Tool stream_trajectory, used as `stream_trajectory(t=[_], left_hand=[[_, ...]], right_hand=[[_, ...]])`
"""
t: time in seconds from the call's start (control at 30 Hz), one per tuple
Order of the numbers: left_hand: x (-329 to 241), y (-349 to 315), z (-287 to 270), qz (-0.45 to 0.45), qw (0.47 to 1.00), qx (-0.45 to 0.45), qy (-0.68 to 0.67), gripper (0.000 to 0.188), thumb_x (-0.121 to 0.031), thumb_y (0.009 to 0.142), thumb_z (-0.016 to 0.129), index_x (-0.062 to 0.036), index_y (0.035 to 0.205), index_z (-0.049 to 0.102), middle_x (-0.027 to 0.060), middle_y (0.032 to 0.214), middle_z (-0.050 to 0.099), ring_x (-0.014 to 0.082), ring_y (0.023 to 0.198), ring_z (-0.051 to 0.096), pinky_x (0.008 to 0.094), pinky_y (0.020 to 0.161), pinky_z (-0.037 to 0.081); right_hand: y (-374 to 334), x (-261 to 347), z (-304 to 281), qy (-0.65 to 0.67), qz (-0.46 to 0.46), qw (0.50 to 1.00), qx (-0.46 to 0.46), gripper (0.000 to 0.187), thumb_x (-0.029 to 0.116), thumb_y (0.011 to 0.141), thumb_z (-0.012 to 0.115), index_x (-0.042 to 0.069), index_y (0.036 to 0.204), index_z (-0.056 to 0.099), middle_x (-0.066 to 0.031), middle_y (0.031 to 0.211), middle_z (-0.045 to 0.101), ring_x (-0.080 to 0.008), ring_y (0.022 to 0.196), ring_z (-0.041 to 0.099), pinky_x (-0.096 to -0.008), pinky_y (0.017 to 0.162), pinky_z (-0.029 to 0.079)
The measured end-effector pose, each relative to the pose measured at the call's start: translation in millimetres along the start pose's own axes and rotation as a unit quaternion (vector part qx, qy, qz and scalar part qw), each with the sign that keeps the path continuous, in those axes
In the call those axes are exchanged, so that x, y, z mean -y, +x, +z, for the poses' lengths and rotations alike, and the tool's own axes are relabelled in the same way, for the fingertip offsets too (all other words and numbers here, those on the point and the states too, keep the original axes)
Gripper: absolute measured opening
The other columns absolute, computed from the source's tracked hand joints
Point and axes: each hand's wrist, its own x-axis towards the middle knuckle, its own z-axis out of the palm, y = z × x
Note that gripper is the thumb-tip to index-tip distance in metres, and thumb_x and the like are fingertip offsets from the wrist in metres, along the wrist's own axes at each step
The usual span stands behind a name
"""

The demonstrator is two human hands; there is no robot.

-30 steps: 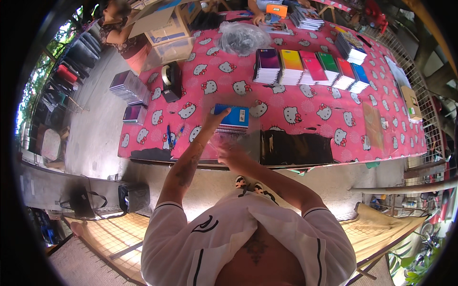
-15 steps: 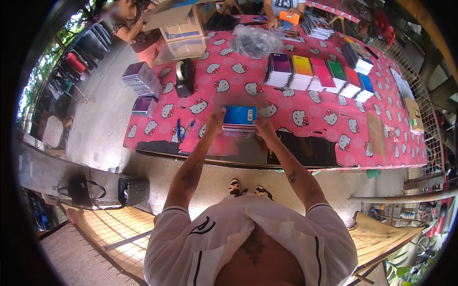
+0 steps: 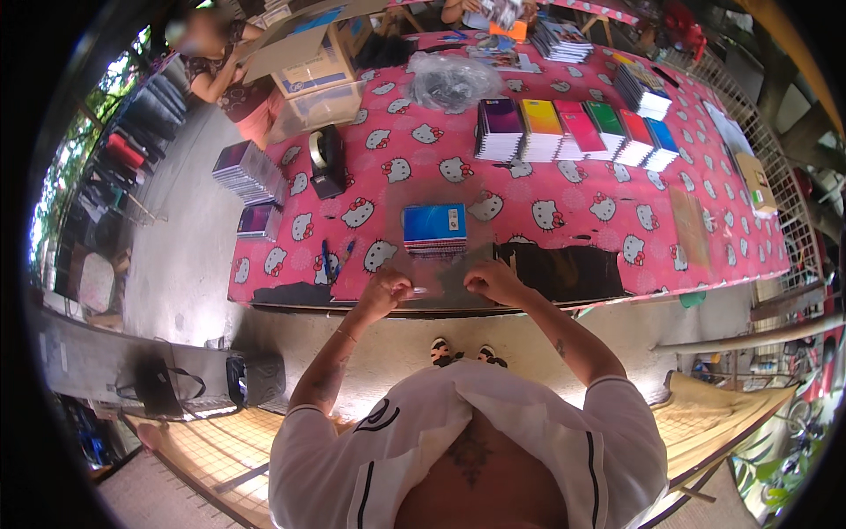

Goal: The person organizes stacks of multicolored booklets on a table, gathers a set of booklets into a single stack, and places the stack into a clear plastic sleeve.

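A short stack of spiral notebooks (image 3: 434,222) with a blue top cover lies flat near the table's front edge. Under and around it spreads a clear plastic sheet (image 3: 441,192), hard to make out against the cloth. My left hand (image 3: 385,294) is closed at the sheet's near left part, a pale glint of plastic showing at its fingertips. Opposite it, my right hand (image 3: 495,282) has its fingers curled in a pinch at the sheet's near right part. Neither hand touches the notebooks.
Pens (image 3: 331,261) lie left of the sheet, with a tape dispenser (image 3: 327,161) and notebook piles (image 3: 249,172) beyond. Colourful notebook stacks (image 3: 540,130) line the far right. Crumpled plastic (image 3: 454,81) and a cardboard box (image 3: 304,63) sit farther back. Two people work across the table.
Both hands have let go of the blue notebook stack and drawn back toward the table's front edge, closing on the plastic. The stack now rests on the sheet.
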Motion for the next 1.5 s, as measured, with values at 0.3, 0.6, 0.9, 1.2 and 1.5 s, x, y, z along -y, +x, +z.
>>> stream_trajectory(t=[0.3, 0.6, 0.9, 1.2, 1.5], left_hand=[[-16, 33, -27, -0.038, 0.997, -0.059, 0.026, 0.014, -0.013, 0.089, 0.070, -0.0034, 0.096, 0.063, 0.0103, 0.078, 0.068, 0.0245, 0.067, 0.068, 0.0370, 0.057, 0.050], [37, 113, -70, -0.233, 0.923, 0.086, -0.295, 0.022, -0.019, 0.089, 0.074, -0.0001, 0.098, 0.068, 0.0055, 0.082, 0.070, 0.0101, 0.072, 0.064, 0.0269, 0.066, 0.053], [48, 216, -49, -0.037, 0.997, -0.052, 0.036, 0.023, -0.026, 0.084, 0.071, -0.0034, 0.087, 0.073, 0.0168, 0.083, 0.071, 0.0311, 0.078, 0.071, 0.0382, 0.069, 0.055], [61, 243, -11, 0.050, 0.964, 0.036, 0.259, 0.009, -0.015, 0.081, 0.068, -0.0073, 0.076, 0.067, 0.0173, 0.092, 0.068, 0.0364, 0.090, 0.067, 0.0482, 0.077, 0.052], [64, 245, -13, -0.063, 0.975, 0.074, 0.200, 0.008, -0.013, 0.077, 0.069, -0.0071, 0.081, 0.065, 0.0135, 0.094, 0.067, 0.0349, 0.095, 0.065, 0.0508, 0.086, 0.047]], right_hand=[[38, 31, -20, 0.040, 0.048, 0.981, -0.181, 0.019, 0.016, 0.090, 0.066, 0.006, 0.106, 0.065, -0.0130, 0.081, 0.066, -0.0270, 0.074, 0.066, -0.0381, 0.065, 0.050], [59, 77, 12, -0.145, -0.012, 0.963, -0.226, 0.045, 0.031, 0.087, 0.068, 0.007, 0.124, 0.059, -0.0135, 0.120, 0.058, -0.0335, 0.120, 0.051, -0.0513, 0.099, 0.040], [88, 79, 43, -0.232, 0.033, 0.945, -0.226, 0.058, 0.035, 0.086, 0.070, 0.006, 0.134, 0.054, -0.0174, 0.142, 0.046, -0.0334, 0.135, 0.041, -0.0569, 0.109, 0.032], [91, 76, 44, -0.235, 0.035, 0.944, -0.229, 0.056, 0.031, 0.084, 0.071, 0.009, 0.132, 0.055, -0.0129, 0.139, 0.048, -0.0308, 0.133, 0.043, -0.0563, 0.108, 0.033], [93, 75, 41, -0.233, 0.024, 0.943, -0.235, 0.058, 0.027, 0.080, 0.072, 0.010, 0.133, 0.054, -0.0124, 0.140, 0.048, -0.0303, 0.132, 0.043, -0.0564, 0.108, 0.033]])
